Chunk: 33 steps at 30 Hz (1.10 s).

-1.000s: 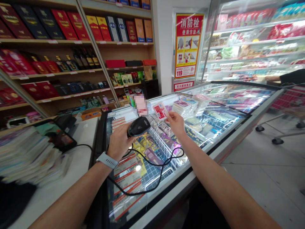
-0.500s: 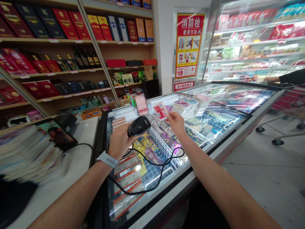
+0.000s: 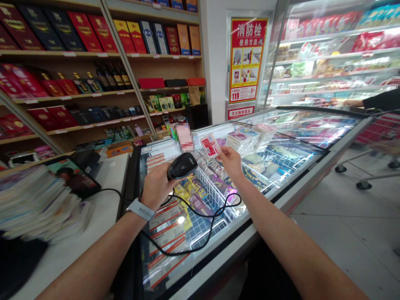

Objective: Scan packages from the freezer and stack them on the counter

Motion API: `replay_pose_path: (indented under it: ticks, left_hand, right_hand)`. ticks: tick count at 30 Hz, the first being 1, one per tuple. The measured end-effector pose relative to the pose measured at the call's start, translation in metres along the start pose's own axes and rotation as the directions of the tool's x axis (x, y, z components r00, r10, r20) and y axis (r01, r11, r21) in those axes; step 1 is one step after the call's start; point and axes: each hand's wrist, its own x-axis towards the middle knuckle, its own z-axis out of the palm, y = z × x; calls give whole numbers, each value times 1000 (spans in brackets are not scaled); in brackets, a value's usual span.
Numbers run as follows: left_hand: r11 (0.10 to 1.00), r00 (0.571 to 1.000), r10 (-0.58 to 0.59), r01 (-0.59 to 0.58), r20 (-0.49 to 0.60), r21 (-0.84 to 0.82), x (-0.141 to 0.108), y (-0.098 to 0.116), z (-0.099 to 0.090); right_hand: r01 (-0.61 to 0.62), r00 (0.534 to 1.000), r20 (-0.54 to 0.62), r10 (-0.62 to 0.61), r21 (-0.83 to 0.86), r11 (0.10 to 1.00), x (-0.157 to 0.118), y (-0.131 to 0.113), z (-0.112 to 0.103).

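Note:
My left hand (image 3: 156,186) is wrapped round a black barcode scanner (image 3: 183,166) above the glass-topped freezer (image 3: 193,266). The scanner's head points right, and its black cable (image 3: 203,251) loops over the glass. Between the thumb and fingers of my right hand (image 3: 229,161) is a white card-like packet with red print (image 3: 210,146), held tilted up just right of the scanner, not touching it. Stacks of similar packets (image 3: 240,141) lie on the glass behind my right hand. Price labels (image 3: 165,237) lie at the near left.
On the left counter (image 3: 108,208) are a blurred paper stack (image 3: 40,200) and a tablet-like screen (image 3: 75,175). Shelves of boxes (image 3: 84,54) stand behind. At the right, a person's dark sleeve (image 3: 379,101) reaches above a shopping cart (image 3: 378,133).
The other person's arm at the far right has shifted slightly left. Both my hands, the scanner and the packet have stayed nearly in place.

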Motion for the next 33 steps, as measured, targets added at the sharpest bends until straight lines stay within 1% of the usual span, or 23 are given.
replay_pose_path:
  ticks: [10,16,19,24,30,33]
  left_hand:
    - [1000,1000,-26,26,-4,4,0,0,-1]
    - [999,999,11,-13,-48,-35,-1,-1,0]
    - [999,999,16,-18,-50,-34,-1,-1,0]
    - [1000,1000,8,-8,-29,-27,1,0,-1]
    - [999,999,29,-30,-26,-42,2,2,-3]
    - [999,999,26,-27,-23,-36,2,2,-3]
  right_hand:
    - [-17,1000,7,17,-26,1000,0,-2,0]
    - [-19,1000,6,19,-12,1000,0,-1,-1]
    - [-12,1000,2,12,-2,1000,0,-1,0]
    - [17,1000,13,-16,-65,998,-1,-1,0]
    - [14,1000,29,-10,-144,990,-3,-2,0]
    - [48,999,19,-45,-208,977,-5,-8,-4]
